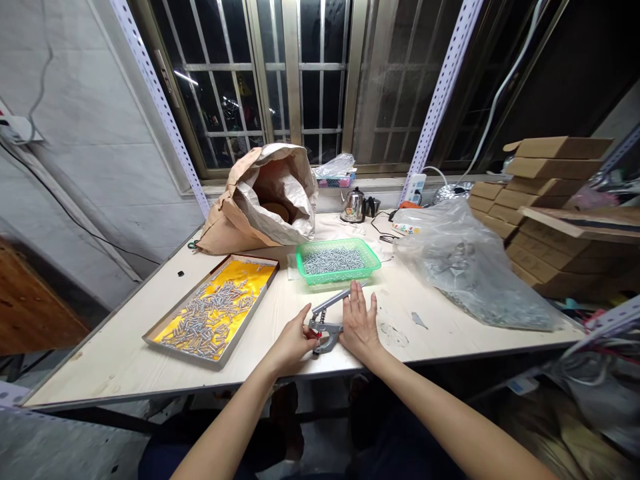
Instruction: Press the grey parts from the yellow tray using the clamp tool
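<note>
A grey hand tool (pixel 329 337) with two arms and a coil spring between them, like pruning shears, is at the table's front edge. My left hand (pixel 291 341) pinches its left side, near a small red part. Against the tool's right side my right hand (pixel 361 327) lies with fingers stretched out, touching it. Just beyond my hands stands a green plastic basket (pixel 373 265) full of small silvery metal pieces. To the left is a shallow tray (pixel 215 362) lined in yellow, with many loose small springs (pixel 205 323) spread over it.
A large paper sack (pixel 235 223) lies open at the back left. At the back are a metal kettle (pixel 353 205) and cables. A clear plastic bag (pixel 480 273) of parts covers the right side, beside stacked cardboard boxes (pixel 555 200). A grey scrap (pixel 419 321) lies right of my hands.
</note>
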### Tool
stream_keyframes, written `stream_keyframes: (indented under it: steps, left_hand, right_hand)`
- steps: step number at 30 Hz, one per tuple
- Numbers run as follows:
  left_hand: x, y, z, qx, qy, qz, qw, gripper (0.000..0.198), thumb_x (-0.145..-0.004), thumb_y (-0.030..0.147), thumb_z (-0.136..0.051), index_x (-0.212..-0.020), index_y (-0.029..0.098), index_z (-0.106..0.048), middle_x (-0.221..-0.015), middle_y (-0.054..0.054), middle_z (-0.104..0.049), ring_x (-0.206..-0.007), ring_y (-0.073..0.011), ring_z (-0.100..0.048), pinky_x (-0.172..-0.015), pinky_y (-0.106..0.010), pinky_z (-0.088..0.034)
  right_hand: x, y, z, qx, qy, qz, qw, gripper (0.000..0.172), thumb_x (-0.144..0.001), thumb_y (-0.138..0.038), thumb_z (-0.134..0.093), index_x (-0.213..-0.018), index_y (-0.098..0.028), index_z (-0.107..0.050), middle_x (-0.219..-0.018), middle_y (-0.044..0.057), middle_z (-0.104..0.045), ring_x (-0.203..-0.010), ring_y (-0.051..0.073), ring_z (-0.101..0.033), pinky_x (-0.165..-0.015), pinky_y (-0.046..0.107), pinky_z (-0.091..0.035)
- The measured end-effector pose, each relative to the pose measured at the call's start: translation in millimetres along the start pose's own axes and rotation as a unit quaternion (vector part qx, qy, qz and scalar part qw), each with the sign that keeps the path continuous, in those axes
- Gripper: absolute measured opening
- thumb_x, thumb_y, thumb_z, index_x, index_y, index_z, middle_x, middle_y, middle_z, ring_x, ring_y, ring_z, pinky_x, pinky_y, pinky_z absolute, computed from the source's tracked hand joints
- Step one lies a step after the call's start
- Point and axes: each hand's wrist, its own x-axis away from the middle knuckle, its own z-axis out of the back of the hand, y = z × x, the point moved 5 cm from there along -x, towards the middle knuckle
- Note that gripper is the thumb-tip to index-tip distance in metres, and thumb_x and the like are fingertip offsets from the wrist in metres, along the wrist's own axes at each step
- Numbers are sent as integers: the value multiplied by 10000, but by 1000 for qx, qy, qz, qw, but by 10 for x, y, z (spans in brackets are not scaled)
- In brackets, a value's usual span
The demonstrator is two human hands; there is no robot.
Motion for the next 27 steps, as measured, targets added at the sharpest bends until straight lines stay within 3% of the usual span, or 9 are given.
stream_keyframes:
  steps: [10, 15, 17, 19, 22, 25, 27]
  left_hand:
    - [45, -72, 6, 88, -1, 11, 996, 1113, -562, 231, -795, -1449, 49, -149, -640, -9, -648, -648, -156, -606, -684, -272, -434]
    - [58, -109, 15, 114, 8, 22, 993, 1106, -565, 203, -778, -1444, 28, -130, -657, -15, -650, -649, -149, -605, -694, -275, -437]
    - [77, -128, 37, 124, 13, 22, 992, 1115, -553, 220, -788, -1440, 22, -141, -624, 14, -625, -625, -136, -591, -687, -267, -433]
    - [104, -148, 81, 139, 26, 17, 990, 1140, -545, 262, -801, -1441, 34, -135, -624, 31, -612, -632, -130, -587, -691, -259, -432]
    - [160, -176, 219, 149, 103, -6, 983, 1056, -593, 362, -775, -1423, 67, -193, -685, 19, -622, -682, -137, -603, -701, -256, -438]
    - [232, -190, 371, 122, 217, -38, 968, 781, -681, 446, -692, -1298, 73, -393, -696, 2, -618, -723, -154, -615, -702, -261, -441]
    - [262, -195, 407, 102, 257, -42, 960, 619, -713, 484, -647, -1165, 85, -508, -714, -25, -633, -756, -171, -623, -706, -270, -447]
  right_hand:
    - [-2, -1, 4, 0, 8, 6, 1000, 698, -629, -199, -515, -1283, 24, -418, -1475, 271, -215, -1394, 336, -89, -1077, 586, -18]
    - [9, 2, 5, -26, 49, 26, 998, 463, -706, -195, -508, -1152, -70, -528, -1385, 211, -416, -1339, 304, -236, -1090, 574, -22]
    - [13, 3, 25, -44, 66, 38, 996, 341, -759, -213, -502, -1077, -104, -556, -1279, 182, -514, -1261, 293, -344, -1090, 558, -85]
    - [4, 10, 40, -56, 61, 46, 995, 341, -803, -263, -502, -1099, -99, -539, -1142, 166, -575, -1112, 277, -458, -1034, 498, -253]
    - [-42, 23, -13, -46, -27, 55, 997, 362, -834, -328, -491, -1100, -86, -529, -949, 134, -599, -895, 245, -526, -803, 361, -414]
    - [-109, 15, -84, -31, -112, 78, 990, 180, -817, -260, -496, -917, -131, -572, -837, 109, -613, -815, 221, -557, -657, 286, -402]
    - [-169, -9, -109, -27, -132, 97, 986, 107, -792, -196, -500, -847, -143, -576, -779, 103, -630, -742, 202, -578, -593, 263, -377]
